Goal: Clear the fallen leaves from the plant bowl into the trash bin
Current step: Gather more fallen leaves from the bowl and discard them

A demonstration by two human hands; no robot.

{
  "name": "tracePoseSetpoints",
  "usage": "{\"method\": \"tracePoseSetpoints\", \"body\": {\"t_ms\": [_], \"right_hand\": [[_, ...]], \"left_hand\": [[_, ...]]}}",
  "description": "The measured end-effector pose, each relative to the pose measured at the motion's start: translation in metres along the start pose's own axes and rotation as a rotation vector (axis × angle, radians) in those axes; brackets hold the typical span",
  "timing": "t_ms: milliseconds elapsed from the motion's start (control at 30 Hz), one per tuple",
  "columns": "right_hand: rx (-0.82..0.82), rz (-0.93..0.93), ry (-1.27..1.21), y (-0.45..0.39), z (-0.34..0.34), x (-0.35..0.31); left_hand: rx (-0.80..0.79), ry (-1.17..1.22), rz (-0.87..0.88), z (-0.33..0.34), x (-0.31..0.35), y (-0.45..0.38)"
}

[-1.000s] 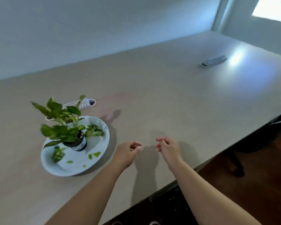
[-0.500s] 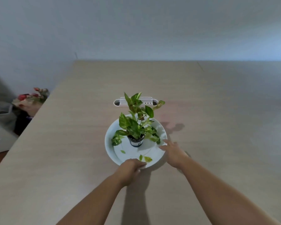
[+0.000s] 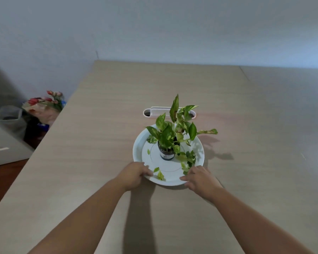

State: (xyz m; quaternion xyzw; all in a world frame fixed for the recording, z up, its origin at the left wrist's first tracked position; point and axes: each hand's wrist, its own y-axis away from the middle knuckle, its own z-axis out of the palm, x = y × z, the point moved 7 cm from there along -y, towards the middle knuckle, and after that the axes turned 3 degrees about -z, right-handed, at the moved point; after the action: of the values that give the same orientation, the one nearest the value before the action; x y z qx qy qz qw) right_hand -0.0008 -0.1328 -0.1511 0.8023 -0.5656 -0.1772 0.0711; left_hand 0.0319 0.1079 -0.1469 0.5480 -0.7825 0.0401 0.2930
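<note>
Plant bowl (image 3: 138,153) now has both hands on its near rim: left hand (image 3: 134,176) curled on it, right hand (image 3: 200,178) spread flat; fallen leaves (image 3: 160,174) still inside

A pale wood-grain table (image 3: 99,143) fills most of the frame, its left edge running from the upper middle down to the lower left, with a thin seam crossing it at the upper right. Just right of centre a white bowl (image 3: 137,153) sits flat on it, and just beyond the bowl, toward the top of the frame, lies a white oblong holder (image 3: 154,112) with a round hole at each end. The bowl's shadow falls on the tabletop to its right.
</note>
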Motion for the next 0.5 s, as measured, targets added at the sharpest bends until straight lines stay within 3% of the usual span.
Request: {"method": "tracePoseSetpoints", "body": {"t_ms": [267,433,500], "right_hand": [[0.029,-0.08,-0.17,-0.011,0.005,-0.034],[0.142,0.042,-0.235,-0.035,-0.021,-0.007],[0.085,0.048,-0.195,-0.051,-0.025,-0.009]], "left_hand": [[-0.026,-0.111,-0.124,-0.025,-0.042,-0.017],[-0.071,-0.326,-0.134,-0.021,-0.028,-0.026],[-0.11,-0.411,-0.159,-0.011,-0.023,-0.028]]}}
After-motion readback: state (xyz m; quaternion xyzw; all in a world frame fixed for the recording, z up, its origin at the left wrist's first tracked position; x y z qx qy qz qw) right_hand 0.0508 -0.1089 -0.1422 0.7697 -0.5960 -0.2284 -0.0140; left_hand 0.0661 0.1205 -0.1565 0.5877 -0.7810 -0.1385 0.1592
